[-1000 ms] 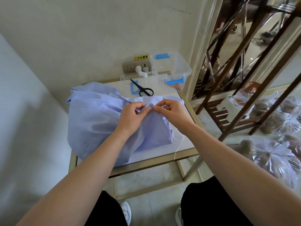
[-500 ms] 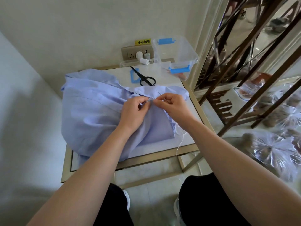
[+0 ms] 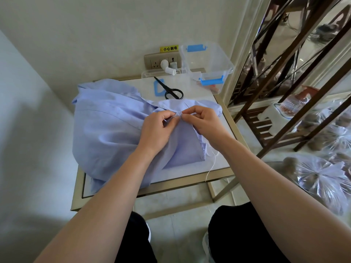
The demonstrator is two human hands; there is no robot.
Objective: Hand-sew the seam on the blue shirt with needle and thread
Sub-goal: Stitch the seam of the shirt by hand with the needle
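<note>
**Worktop and room.** A small worktop (image 3: 206, 96) with a white top and a gold-coloured metal frame stands in a corner. Its far edge is against a pale wall (image 3: 95, 35) and its left side is close to a plain white surface (image 3: 28, 130). The floor (image 3: 180, 203) is pale.

**Shirt and hands.**
- The blue shirt (image 3: 106, 130) lies bunched over the left and middle of the worktop, with folds drooping over the near-left edge.
- A bare strip of white top shows along the right side and the near-right corner.
- Both hands meet over the far right part of the shirt.
- The left hand (image 3: 157, 130) pinches a small fold of cloth at the seam between thumb and curled fingers.
- The right hand (image 3: 207, 124), just beside it, pinches the needle (image 3: 188, 108) between thumb and forefinger. The needle slants up and away to the left.
- White thread (image 3: 210, 168) trails from below the right wrist and hangs over the near edge.

**Other things.**
- Behind the shirt, black scissors (image 3: 169, 90) lie with blades together across a blue plastic frame (image 3: 157, 89), near the hands but apart from them.
- A clear plastic box (image 3: 207, 61) with blue latches occupies the far right corner, and a clear lid (image 3: 152, 74) lies along the wall.
- A wall socket (image 3: 161, 60) carrying a white plug (image 3: 167, 66) sits above the far edge, under a yellow label (image 3: 169, 48).
- To the right, a dark wooden rack (image 3: 284, 92) stands close beside the worktop.
- A white stool (image 3: 271, 112) shows behind the rack's bars, and tied plastic bags (image 3: 322, 179) lie on the floor.
- The person's knees in black trousers (image 3: 237, 234) are below the near edge.
</note>
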